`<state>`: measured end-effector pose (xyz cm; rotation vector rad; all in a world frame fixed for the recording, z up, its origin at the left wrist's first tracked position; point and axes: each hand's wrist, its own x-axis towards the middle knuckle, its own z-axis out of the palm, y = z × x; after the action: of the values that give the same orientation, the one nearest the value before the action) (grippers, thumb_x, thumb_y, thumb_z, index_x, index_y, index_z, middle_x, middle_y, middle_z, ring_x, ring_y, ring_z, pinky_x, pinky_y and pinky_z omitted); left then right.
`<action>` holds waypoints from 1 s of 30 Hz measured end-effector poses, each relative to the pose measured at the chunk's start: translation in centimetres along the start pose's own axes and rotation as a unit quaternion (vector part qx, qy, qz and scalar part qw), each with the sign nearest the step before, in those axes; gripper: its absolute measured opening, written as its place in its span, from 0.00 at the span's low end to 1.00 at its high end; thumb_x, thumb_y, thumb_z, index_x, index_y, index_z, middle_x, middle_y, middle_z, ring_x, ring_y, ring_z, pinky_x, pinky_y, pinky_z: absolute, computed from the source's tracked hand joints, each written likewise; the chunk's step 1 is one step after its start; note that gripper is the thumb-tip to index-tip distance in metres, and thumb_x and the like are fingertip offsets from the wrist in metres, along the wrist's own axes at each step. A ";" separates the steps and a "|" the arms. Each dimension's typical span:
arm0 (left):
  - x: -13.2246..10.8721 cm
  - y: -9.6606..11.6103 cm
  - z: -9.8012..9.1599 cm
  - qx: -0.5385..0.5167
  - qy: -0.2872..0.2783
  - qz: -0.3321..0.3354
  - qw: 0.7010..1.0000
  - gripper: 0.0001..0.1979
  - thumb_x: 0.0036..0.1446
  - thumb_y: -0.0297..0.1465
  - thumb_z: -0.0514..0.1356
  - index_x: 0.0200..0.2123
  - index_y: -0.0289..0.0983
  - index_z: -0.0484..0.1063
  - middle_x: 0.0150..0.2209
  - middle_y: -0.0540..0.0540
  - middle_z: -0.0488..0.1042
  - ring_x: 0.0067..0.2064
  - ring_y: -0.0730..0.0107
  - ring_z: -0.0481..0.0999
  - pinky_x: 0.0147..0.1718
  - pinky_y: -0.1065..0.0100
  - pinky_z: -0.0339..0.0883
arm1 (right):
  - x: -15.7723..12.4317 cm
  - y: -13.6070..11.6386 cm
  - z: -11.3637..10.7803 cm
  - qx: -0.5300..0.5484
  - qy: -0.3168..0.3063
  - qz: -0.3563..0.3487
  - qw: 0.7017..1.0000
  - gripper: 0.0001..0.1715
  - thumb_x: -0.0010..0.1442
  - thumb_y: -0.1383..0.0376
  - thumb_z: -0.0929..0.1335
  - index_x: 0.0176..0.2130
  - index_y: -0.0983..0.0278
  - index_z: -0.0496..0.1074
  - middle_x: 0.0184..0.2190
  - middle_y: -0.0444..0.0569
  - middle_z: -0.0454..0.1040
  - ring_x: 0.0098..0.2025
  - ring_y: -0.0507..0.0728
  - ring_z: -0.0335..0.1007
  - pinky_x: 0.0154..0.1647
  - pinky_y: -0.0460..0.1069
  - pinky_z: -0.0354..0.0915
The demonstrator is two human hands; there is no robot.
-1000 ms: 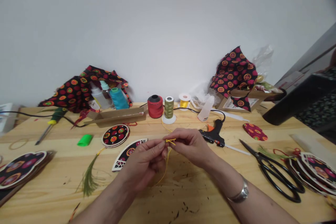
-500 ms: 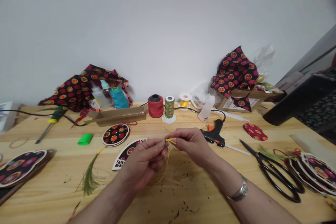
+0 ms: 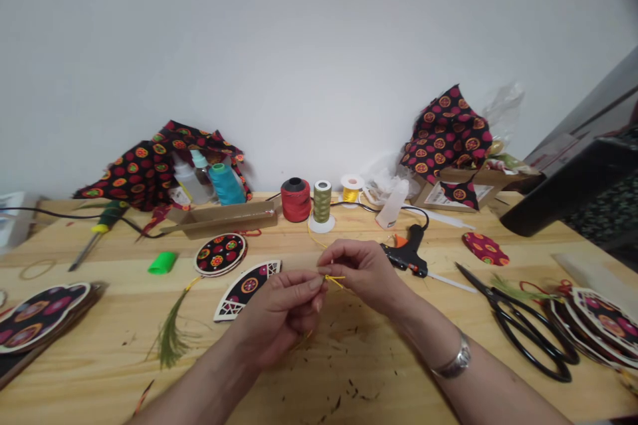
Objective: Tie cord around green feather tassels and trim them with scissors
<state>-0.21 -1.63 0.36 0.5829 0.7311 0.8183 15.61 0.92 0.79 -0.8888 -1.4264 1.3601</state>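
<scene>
A: Where's the yellow cord relative to your hands?

B: Dead centre of the frame, between them. Your left hand and right hand meet fingertip to fingertip, just above the wooden table. Both are pinched closed on the cord. The left pinches it at thumb and forefinger; the right nips the short free ends from the other side.

A: Axis?

B: The short ends run roughly left-right in the frame, poking toward your right hand. A longer run drops under your left palm toward the table; most of it is hidden by the hand. Can't tell if there's a knot at the pinch, too small.

A: Which hand is nearer?

B: Equal. Both are touching it.

A: Surroundings?

B: The fan-shaped piece lies just left of your left hand, flat on the table. The glue gun is just beyond your right hand, upper right of centre, nozzle toward the hand. The scissors are well apart at right. The green thread spool and red spool sit further up the frame, by the wall.

A: Obstructions?

B: None between the hands. The glue gun is the closest thing on the right side.
</scene>
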 end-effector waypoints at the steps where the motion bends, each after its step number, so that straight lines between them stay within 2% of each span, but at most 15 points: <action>1: 0.0 0.0 0.0 -0.003 0.002 0.003 1.000 0.07 0.44 0.28 0.68 0.22 0.30 0.75 0.17 0.51 0.66 0.16 0.87 0.51 0.15 0.78 0.38 | 0.0 0.1 0.0 -0.005 0.000 -0.013 1.000 0.04 0.46 0.66 0.73 0.26 0.65 0.75 0.23 0.43 0.72 0.27 0.50 0.64 0.30 0.46 0.62; 7: -0.1 -0.1 0.0 -0.013 0.005 0.003 1.000 0.07 0.43 0.28 0.69 0.22 0.30 0.75 0.17 0.51 0.66 0.17 0.86 0.51 0.15 0.78 0.39 | 0.1 0.1 -0.5 -0.039 -0.021 -0.077 0.996 0.00 0.48 0.68 0.71 0.26 0.64 0.75 0.25 0.45 0.72 0.29 0.51 0.66 0.31 0.47 0.62; 14: 0.0 -0.3 0.2 -0.018 0.009 -0.001 1.000 0.07 0.42 0.28 0.69 0.22 0.30 0.76 0.16 0.51 0.66 0.16 0.86 0.51 0.15 0.79 0.40 | 0.1 -0.3 -0.6 -0.075 -0.034 -0.112 0.990 0.07 0.48 0.74 0.68 0.25 0.64 0.75 0.26 0.45 0.70 0.29 0.51 0.65 0.31 0.46 0.61; 24: 0.0 -0.4 0.2 -0.027 0.016 0.013 0.999 0.07 0.42 0.28 0.69 0.21 0.30 0.75 0.17 0.52 0.66 0.17 0.86 0.48 0.15 0.79 0.40 | -0.2 -0.3 -0.3 -0.094 -0.021 -0.093 0.991 0.10 0.45 0.76 0.65 0.26 0.66 0.74 0.24 0.44 0.70 0.27 0.50 0.62 0.26 0.45 0.57; 30: 0.1 -0.3 0.0 -0.028 0.038 0.043 0.998 0.07 0.42 0.28 0.69 0.24 0.30 0.76 0.18 0.52 0.66 0.18 0.86 0.48 0.16 0.80 0.43 | -0.5 -0.5 -0.3 -0.045 -0.038 -0.069 0.996 0.08 0.48 0.72 0.68 0.32 0.67 0.76 0.28 0.48 0.72 0.29 0.51 0.65 0.29 0.48 0.61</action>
<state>-0.07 -1.71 0.15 0.5379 0.7535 0.9432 16.03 0.51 1.18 -0.7879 -1.5886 1.2458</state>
